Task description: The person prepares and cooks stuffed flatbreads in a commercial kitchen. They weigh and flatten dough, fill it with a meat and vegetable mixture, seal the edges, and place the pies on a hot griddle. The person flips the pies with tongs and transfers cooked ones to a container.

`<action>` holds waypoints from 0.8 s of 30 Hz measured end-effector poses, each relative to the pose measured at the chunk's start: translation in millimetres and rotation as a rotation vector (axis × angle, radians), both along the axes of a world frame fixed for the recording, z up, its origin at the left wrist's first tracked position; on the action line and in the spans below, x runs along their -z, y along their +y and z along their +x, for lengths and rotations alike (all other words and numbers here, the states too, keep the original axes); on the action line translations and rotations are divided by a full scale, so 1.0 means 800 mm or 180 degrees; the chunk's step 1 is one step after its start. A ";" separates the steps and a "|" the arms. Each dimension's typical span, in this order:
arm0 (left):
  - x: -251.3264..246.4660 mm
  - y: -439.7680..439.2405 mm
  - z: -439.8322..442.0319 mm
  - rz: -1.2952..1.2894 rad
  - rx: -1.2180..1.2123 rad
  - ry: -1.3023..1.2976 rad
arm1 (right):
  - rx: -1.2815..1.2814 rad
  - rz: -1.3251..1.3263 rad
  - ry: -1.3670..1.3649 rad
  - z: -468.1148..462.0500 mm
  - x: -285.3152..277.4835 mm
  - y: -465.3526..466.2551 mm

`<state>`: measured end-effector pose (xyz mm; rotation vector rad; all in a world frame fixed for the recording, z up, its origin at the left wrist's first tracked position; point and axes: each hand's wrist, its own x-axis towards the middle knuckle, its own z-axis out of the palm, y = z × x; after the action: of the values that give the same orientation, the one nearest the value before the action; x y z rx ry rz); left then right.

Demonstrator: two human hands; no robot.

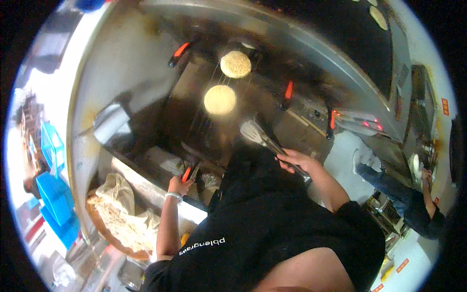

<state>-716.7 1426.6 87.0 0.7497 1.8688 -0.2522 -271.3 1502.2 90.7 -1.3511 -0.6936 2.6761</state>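
Observation:
My right hand [297, 160] grips metal tongs [268, 140] with a broad slotted head. Their head is just short of two round flatbreads. The nearer flatbread [220, 100] and the farther flatbread [235, 64] lie apart on thin parallel metal wires [208, 122]. My left hand [180, 185], with a pale bracelet at the wrist, is closed around an orange-and-black handle [187, 174] low on the left. What the handle belongs to is hard to make out in the dark. Both breads look pale and slightly blurred.
A round basket [98, 231] with cloth and dough-like pieces stands at left. Other orange-and-black handles [289, 90] stick up around the metal equipment. A dark griddle [350, 36] with pale flat pieces lies at upper right. Another person [405, 200] is at right; blue crates [54, 197] stand far left.

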 end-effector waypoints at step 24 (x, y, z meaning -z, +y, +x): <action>0.069 0.364 0.391 0.2574 0.1895 0.0311 | -0.0025 0.3707 -0.5788 0.362 -0.127 0.614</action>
<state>-403.9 1718.2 31.8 1.8755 1.7774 0.1217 18.6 1993.4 192.5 -2.5410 -1.6559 -0.0698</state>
